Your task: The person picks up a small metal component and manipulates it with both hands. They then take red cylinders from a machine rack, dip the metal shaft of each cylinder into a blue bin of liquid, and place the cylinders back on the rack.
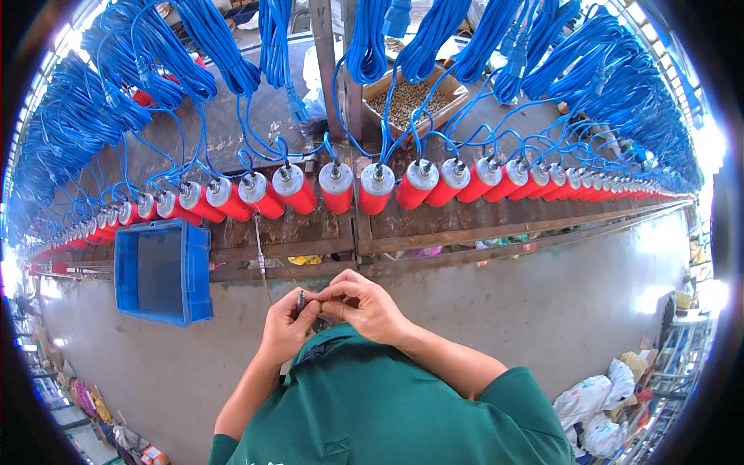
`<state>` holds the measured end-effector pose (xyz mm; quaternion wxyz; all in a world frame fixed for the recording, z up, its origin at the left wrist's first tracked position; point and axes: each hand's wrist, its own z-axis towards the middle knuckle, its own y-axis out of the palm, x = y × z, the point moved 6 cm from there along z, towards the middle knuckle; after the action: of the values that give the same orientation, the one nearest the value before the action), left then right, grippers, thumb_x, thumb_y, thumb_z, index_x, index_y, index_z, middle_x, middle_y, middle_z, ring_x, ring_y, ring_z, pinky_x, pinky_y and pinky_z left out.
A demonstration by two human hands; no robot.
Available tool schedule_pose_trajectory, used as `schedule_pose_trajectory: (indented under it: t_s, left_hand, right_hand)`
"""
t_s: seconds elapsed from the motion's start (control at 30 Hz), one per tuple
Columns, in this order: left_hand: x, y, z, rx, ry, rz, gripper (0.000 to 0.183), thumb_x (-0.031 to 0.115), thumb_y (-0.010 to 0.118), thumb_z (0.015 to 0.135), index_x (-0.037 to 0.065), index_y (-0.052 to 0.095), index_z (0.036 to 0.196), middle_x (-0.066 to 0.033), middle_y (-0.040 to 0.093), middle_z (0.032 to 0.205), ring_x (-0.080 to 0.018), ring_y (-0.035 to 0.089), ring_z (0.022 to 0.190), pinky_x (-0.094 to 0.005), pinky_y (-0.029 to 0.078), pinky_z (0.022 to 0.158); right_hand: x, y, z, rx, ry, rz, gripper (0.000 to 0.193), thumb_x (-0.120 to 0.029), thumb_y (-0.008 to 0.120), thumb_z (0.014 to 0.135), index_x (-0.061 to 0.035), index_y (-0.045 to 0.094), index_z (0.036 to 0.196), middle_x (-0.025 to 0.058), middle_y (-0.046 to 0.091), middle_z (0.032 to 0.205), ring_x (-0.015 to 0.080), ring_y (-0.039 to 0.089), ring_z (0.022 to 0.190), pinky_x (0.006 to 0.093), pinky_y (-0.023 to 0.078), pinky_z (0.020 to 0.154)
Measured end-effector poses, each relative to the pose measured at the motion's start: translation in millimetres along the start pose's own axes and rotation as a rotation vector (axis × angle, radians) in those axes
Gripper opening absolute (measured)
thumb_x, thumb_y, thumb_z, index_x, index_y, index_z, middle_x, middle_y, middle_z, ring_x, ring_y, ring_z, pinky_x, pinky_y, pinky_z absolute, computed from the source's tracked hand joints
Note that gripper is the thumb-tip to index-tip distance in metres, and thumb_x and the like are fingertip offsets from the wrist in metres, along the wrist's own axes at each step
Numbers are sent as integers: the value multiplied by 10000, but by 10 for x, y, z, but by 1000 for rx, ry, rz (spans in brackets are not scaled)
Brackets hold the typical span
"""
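Head view: the left hand (285, 329) grips a small metallic part (301, 300) before the row of red cylinders (338, 201); the right hand (363, 307) pinches closed at the left fingertips, its contents indiscernible.

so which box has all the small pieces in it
The brown box behind the row of red cylinders; no such pieces show in the blue crate.

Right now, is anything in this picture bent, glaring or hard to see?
Head view: the row of red cylinders bows from wide-lens distortion; head view: glare whitens both side edges and shines on the grey floor; head view: the small dark item in the left hand is too tiny to identify.
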<state>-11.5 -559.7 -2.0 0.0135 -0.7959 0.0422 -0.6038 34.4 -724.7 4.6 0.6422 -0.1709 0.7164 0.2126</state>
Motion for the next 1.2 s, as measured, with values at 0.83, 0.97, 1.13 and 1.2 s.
schedule_pose_trajectory:
  t_s: [0.83,0.97,1.13,1.2]
  left_hand:
    - [-125,43,63,-29,-307,-479,92,86,697,998,14,639,1005,-4,529,712,-91,436,554,-255,319,486]
    - [-171,57,89,-37,-348,-517,93,74,713,995,0,656,1002,-41,602,775,-93,465,567,-252,342,490]
    - [-116,165,125,-57,-388,-456,104,87,696,1002,49,602,977,-2,526,723,-81,436,564,-233,340,480]
    - [-146,178,133,-52,-397,-507,88,73,693,1007,8,634,1007,-54,627,803,-89,469,567,-245,351,489]
  right_hand:
    - [-131,-90,-32,-9,-238,-254,175,-99,726,966,-17,694,1118,149,670,1018,358,684,910,420,557,783]
    - [-101,-139,-50,-10,-314,-294,152,-111,717,953,-18,688,1071,163,667,967,397,670,899,449,546,778]
    - [-89,-212,-67,11,-316,-264,139,-94,725,919,-20,683,1029,167,660,917,405,667,847,457,547,746]
    - [-76,-216,-78,66,-392,-312,153,-84,737,878,-20,664,997,164,656,908,410,661,815,463,546,704]
